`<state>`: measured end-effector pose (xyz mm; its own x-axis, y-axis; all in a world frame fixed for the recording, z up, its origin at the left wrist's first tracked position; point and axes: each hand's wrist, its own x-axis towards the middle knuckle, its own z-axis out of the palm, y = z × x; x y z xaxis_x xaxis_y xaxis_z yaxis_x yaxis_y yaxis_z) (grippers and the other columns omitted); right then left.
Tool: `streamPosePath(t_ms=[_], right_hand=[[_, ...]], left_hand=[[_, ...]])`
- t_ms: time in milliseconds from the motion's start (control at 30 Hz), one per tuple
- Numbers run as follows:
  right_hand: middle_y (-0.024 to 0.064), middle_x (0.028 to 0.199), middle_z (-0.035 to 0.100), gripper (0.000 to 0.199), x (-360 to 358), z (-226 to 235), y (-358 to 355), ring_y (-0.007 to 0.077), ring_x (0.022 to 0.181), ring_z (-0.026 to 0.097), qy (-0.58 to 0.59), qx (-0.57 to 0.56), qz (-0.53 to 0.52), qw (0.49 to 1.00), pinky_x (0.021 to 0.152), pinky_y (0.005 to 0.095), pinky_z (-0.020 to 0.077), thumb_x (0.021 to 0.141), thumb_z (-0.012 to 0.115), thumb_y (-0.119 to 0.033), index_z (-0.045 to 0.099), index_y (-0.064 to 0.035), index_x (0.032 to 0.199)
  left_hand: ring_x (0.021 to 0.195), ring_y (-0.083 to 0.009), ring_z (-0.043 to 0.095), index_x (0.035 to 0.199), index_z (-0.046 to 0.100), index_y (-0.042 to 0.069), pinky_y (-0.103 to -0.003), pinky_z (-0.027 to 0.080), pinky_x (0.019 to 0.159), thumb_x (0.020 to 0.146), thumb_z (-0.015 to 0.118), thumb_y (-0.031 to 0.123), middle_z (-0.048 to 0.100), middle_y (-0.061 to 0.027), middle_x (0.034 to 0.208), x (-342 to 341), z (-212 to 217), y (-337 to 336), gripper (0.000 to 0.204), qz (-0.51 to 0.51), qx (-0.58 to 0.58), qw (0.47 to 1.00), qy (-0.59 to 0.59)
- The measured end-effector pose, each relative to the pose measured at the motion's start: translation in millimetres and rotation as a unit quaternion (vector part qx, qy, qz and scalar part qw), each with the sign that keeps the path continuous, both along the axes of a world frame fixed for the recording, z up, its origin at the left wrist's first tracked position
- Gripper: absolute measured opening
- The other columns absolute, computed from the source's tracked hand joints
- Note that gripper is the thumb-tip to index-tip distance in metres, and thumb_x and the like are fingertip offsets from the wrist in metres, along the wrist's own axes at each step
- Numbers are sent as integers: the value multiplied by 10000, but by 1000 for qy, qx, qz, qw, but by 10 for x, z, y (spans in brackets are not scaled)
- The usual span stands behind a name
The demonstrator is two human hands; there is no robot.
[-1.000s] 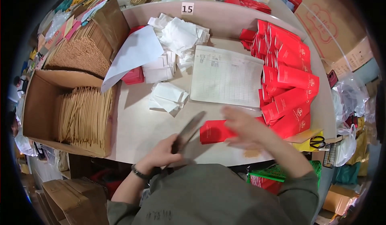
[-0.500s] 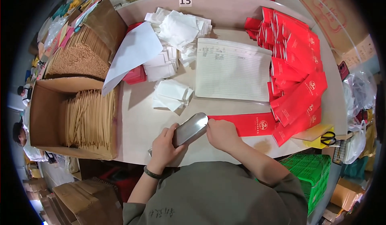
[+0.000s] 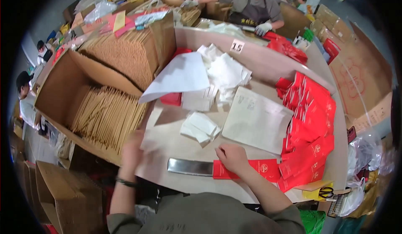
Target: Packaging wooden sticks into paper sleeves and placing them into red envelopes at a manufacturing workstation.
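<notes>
My left hand [image 3: 133, 148], smeared by motion, is at the near right edge of a cardboard box [image 3: 58, 96] that holds many thin tan sticks [image 3: 109, 119]. Whether its fingers are open cannot be made out. My right hand [image 3: 233, 156] is curled closed over a flat red paper sleeve [image 3: 264, 168], with nothing showing between its fingers. A shiny metal trough [image 3: 190, 167] lies on the table, its right end against or inside the sleeve's left end; which of the two is unclear.
To the right lie heaped red sleeves [image 3: 307, 108], with black scissors [image 3: 326, 192] near the front edge. Beyond my hands are folded white papers [image 3: 200, 127], a notebook [image 3: 255, 121] and a white sheet [image 3: 180, 75]. A gloved co-worker [image 3: 255, 8] stands behind the table's back panel [image 3: 268, 56].
My left hand has let go of the metal trough and moved left to the box. The trough now lies flat beside the sleeve. My view has tilted up and shows a co-worker.
</notes>
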<state>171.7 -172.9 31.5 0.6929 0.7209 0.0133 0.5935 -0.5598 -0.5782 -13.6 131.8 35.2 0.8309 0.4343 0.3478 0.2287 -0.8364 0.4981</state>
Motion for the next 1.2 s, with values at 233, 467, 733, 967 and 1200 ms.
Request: streamPosePath(t_ms=[233,467,733,967,1200], right_hand=[[186,941,636,165,494,-578,639,379,938,625,-88,8,-46,995,804,489,512,873,566,-192,629,-39,871],[132,895,627,102,203,-90,403,331,857,626,-191,62,59,978,748,444,522,838,580,-124,647,-60,878],[135,1041,635,122,-377,-380,-16,337,978,609,-195,94,194,957,847,433,493,805,675,-108,629,-32,888],[182,1239,583,266,-424,-235,-560,404,1160,538,-68,102,131,984,991,475,451,779,775,-191,618,-26,915],[188,1323,535,321,-407,-369,-591,402,1212,506,-86,83,163,979,1024,481,427,759,798,-219,599,-17,908]], left_hand=[[830,-395,646,893,658,37,-486,521,701,926,528,143,633,-197,905,-643,-508,1024,171,151,129,958,206],[829,-377,658,859,614,43,-463,533,692,884,569,133,654,-210,869,-613,-379,989,103,147,155,939,269],[786,-390,621,987,615,-8,-467,491,667,936,539,104,627,-216,836,-506,-299,1255,144,154,182,953,186],[802,-87,526,1078,618,0,-239,438,751,952,523,15,578,10,845,-837,-243,208,159,0,-277,961,-28],[832,-231,619,995,685,-6,-321,507,767,877,603,1,596,-112,867,-394,-103,-163,144,-143,-24,950,276]])
